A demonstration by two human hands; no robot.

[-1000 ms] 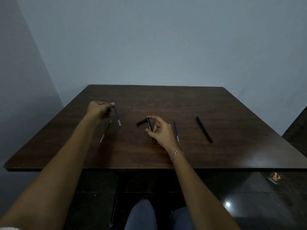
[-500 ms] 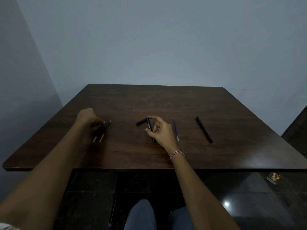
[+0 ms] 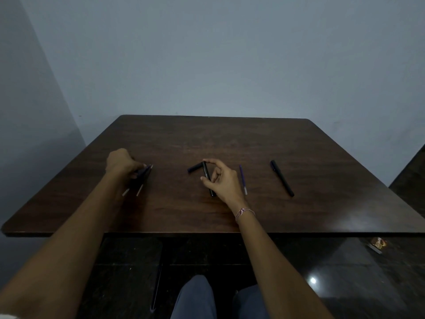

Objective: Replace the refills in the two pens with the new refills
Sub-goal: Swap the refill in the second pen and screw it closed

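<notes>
On the glossy dark wood surface (image 3: 230,139), the right hand (image 3: 220,180) has its fingers pinched on a slim black pen barrel (image 3: 208,178) running near-to-far, while the left hand (image 3: 122,163) is curled over two thin refills (image 3: 140,180) whose pale tips slant toward the near-left.

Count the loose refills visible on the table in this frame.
3. Two refills lie side by side under the left hand at the table's left; one purple refill lies just right of the right hand. Others may be hidden inside the pens.
</notes>
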